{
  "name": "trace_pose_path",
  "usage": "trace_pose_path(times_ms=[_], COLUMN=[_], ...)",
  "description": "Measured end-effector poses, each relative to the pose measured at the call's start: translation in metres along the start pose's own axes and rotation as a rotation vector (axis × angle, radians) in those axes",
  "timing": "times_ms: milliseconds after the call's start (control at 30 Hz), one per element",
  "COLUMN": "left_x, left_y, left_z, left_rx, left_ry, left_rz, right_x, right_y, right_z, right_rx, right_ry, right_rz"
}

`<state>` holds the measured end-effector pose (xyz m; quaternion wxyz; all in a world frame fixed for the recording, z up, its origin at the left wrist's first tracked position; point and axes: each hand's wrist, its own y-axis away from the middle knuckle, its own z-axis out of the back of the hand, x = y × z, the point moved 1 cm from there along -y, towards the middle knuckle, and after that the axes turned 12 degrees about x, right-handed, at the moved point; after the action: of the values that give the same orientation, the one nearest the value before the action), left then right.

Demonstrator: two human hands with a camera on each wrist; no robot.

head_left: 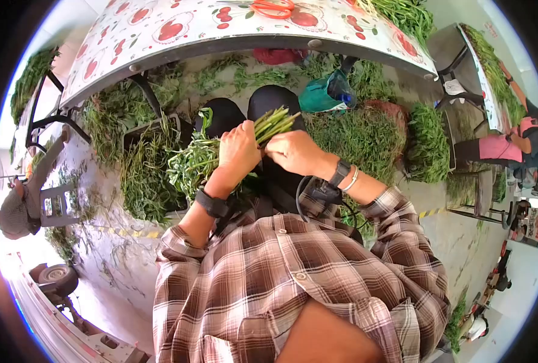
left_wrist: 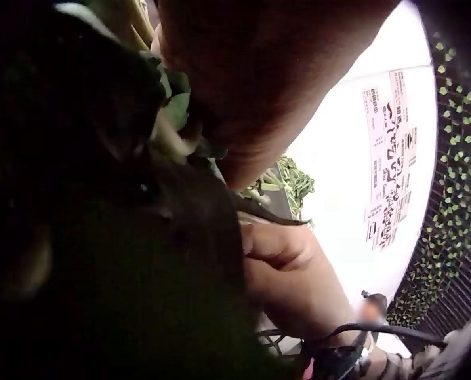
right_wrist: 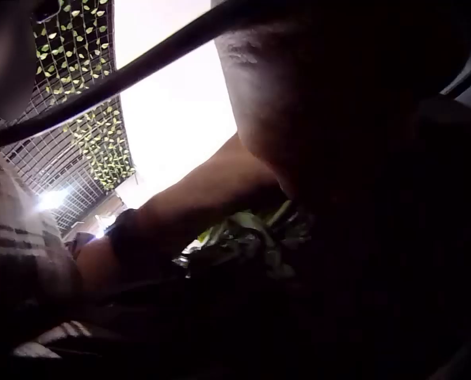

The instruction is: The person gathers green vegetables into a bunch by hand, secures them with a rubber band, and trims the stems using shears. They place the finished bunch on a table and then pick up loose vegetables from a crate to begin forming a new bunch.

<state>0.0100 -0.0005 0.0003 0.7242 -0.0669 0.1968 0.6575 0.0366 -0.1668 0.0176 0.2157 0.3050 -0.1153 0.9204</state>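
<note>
In the head view a bundle of leafy green stems [head_left: 276,123] lies slantwise over the person's lap, cut ends up to the right and leaves down to the left. The left hand [head_left: 238,148] grips it around the middle, knuckles up. Close beside it the right hand [head_left: 299,150] has its fingers curled in at the stems just below the cut ends; its fingertips are hidden under the bundle. Dark leaves [left_wrist: 172,103] fill much of the left wrist view, with the right hand [left_wrist: 279,253] beyond them. The right wrist view is mostly dark, showing a few leaves [right_wrist: 255,237].
A table [head_left: 190,45] with a fruit-print cover stands in front, orange-handled scissors [head_left: 272,8] on it. A crate of greens [head_left: 151,175] is at the left, and heaped greens [head_left: 359,142] are at the right. A teal bag [head_left: 323,94] sits under the table. Other people are at both sides.
</note>
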Motion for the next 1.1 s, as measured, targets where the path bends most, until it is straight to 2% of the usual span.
trace_pose_path(times_ms=[67,133,233,300,367,433,500,567,633,667,733,867,1033,1100], left_x=[-0.005,-0.009,-0.005,-0.006,-0.005,-0.003,0.000,0.009,0.014,0.016,0.015,0.013,0.017,0.016], left_y=[0.004,0.016,0.006,0.004,0.008,0.010,0.012,0.008,0.005,0.003,0.000,-0.006,-0.012,-0.009], left_z=[0.000,-0.002,0.002,0.003,0.012,0.028,0.040,0.032,0.025,0.021,0.017,0.012,0.003,0.006], left_rx=[-0.039,-0.036,-0.076,-0.076,-0.044,-0.004,0.238,0.238,0.036,0.036,0.038,-0.050,-0.185,-0.230], left_ry=[0.022,0.020,0.014,0.055,0.320,0.399,0.653,0.661,0.773,0.774,0.773,0.790,0.977,0.903], left_rz=[-0.091,-0.117,-0.154,-0.149,-0.244,-0.237,-0.119,-0.069,-0.193,-0.190,-0.077,-0.052,-0.024,-0.015], right_x=[0.003,0.011,0.003,-0.004,-0.012,-0.012,-0.013,-0.014,-0.014,-0.013,-0.010,-0.011,-0.007,-0.008], right_y=[-0.001,-0.002,-0.015,-0.016,-0.018,-0.022,-0.021,-0.021,-0.020,-0.019,-0.018,-0.018,-0.017,-0.017], right_z=[0.010,0.007,0.012,0.014,0.013,0.015,0.016,0.016,0.016,0.016,0.017,0.016,0.019,0.018], right_rx=[-0.027,-0.023,-0.042,-0.029,-0.016,0.024,0.074,0.079,0.075,0.073,0.067,0.043,0.035,0.030], right_ry=[0.065,0.103,0.176,0.059,0.012,-0.043,-0.008,-0.041,-0.072,-0.104,-0.105,-0.100,-0.115,-0.120], right_rz=[0.015,0.045,0.092,-0.010,-0.048,-0.067,-0.091,-0.091,-0.103,-0.115,-0.112,-0.091,-0.115,-0.119])
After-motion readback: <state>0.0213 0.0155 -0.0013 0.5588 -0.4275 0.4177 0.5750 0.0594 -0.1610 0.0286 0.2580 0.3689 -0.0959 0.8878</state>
